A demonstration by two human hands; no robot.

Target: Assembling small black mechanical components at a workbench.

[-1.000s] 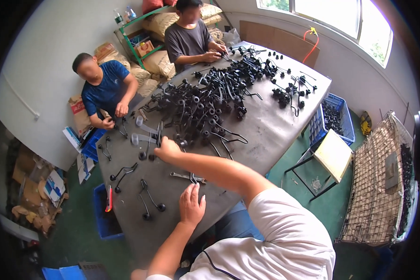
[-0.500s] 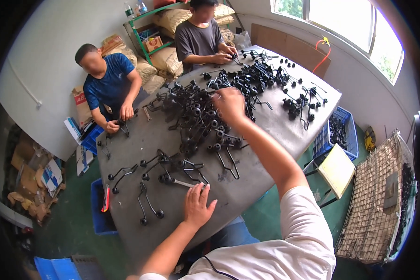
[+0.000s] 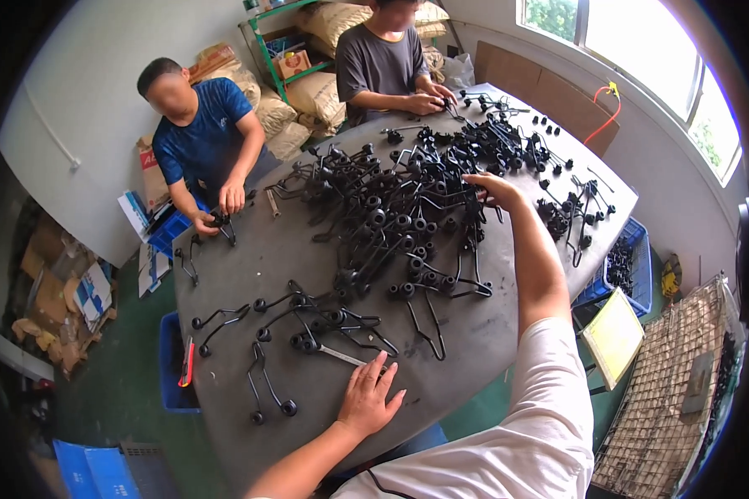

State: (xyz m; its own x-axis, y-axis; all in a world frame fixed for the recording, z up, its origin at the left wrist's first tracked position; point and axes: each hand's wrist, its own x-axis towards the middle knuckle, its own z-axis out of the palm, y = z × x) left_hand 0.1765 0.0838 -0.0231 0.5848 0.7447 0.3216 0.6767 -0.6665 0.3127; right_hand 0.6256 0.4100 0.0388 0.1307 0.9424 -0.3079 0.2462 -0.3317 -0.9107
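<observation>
Fingers (image 3: 363, 377) of the left hand (image 3: 368, 407) are loosely spread with nothing in them; at the right hand (image 3: 493, 191) I can't tell whether the fingers have closed on anything. I'm looking down on a dull grey surface (image 3: 266, 249), scuffed in places, standing on a green floor (image 3: 137, 366). Along its far left side a co-worker in blue (image 3: 204, 125) and another in dark grey (image 3: 383, 66) each handle small dark pieces. Sacks (image 3: 320, 100) and a green shelf (image 3: 262, 54) fill the corner behind them, a bright window (image 3: 624, 58) is at upper right, and a yellow-topped stool (image 3: 612, 333) stands beside a blue crate (image 3: 641, 270) on the right.

From my end, the pile of black bent rods (image 3: 378, 218) with round ends covers the middle of the surface, and the right fingers reach into its right edge, their tips partly lost among the parts. A wrench (image 3: 339, 356) lies just beyond the left hand, its near end by the fingertips; I can't make out contact. Several loose rods (image 3: 256, 374) lie to that hand's left, near a red cutter (image 3: 187, 363).

My right forearm (image 3: 539, 249) stretches far forward, the wrist bent inward to the left. The left hand is low, palm down, thumb out to the right.
</observation>
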